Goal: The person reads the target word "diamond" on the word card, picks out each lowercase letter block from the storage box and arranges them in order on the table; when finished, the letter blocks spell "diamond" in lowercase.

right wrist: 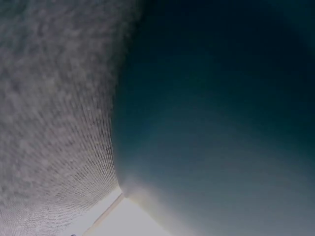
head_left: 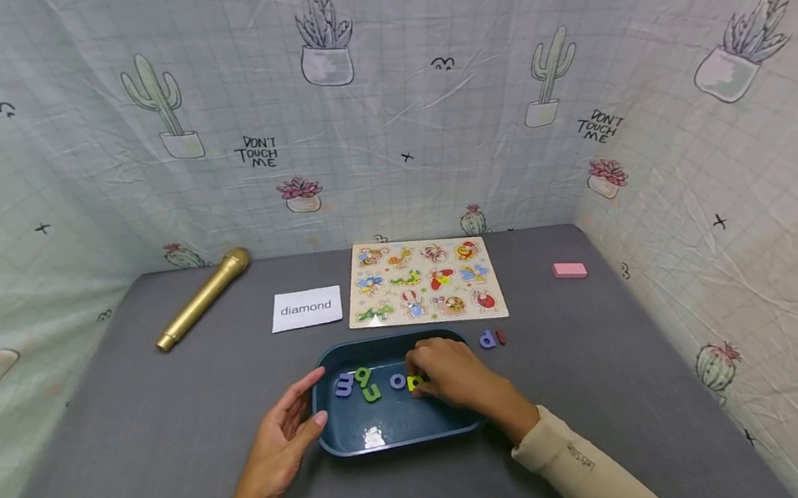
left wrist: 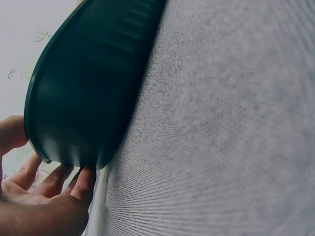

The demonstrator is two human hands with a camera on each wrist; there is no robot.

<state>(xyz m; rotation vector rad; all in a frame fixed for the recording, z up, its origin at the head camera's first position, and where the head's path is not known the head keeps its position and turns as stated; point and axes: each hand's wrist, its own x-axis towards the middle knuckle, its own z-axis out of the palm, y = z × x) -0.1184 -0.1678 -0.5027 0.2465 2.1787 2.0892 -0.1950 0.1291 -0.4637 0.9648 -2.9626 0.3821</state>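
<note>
So there's a glossy blue plastic tray with rounded corners [head_left: 347, 431] on a gray, woven-looking tabletop [head_left: 168, 448]. The left hand [head_left: 281, 445] has fingers and thumb spread against its left end. The right hand [head_left: 453, 372] is in the tray's right half, thumb and finger pinching a yellow letter [head_left: 414, 382] and partly hiding it. Left of that: a chunky purple "o" [head_left: 397, 381], two green letters [head_left: 371, 394] and a purple "m" [head_left: 344, 385]. A purple "d" [head_left: 487, 339] and a thin dark red letter [head_left: 501, 337] lie outside, just right. Far side: shiny gold microphone [head_left: 201, 300], white "diamond" card [head_left: 306, 308], flat bug puzzle board [head_left: 424, 282], pink block [head_left: 569, 270], then wrinkly cactus-print fabric [head_left: 396, 115]. Right wrist view's basically all tray wall.
</note>
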